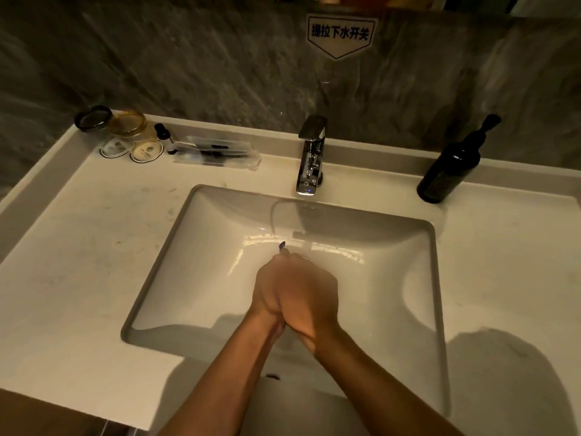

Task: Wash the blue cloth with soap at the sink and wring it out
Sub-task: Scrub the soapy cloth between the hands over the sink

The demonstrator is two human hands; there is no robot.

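Note:
Both my hands are pressed together over the middle of the white sink basin (195, 278). My left hand (268, 291) and my right hand (314, 297) are closed tightly around the blue cloth (282, 246). Only a small blue tip of the cloth sticks out above my fingers; the rest is hidden inside my fists. The chrome faucet (309, 158) stands behind the basin, and I see no water running from it. A dark soap pump bottle (449, 165) stands on the counter at the back right.
On the back left of the pale countertop (78, 262) are two glass jars (125, 127), round coasters, a small dropper bottle (165, 138) and a plastic-wrapped kit (217, 152). A dark stone wall with a sign rises behind the sink.

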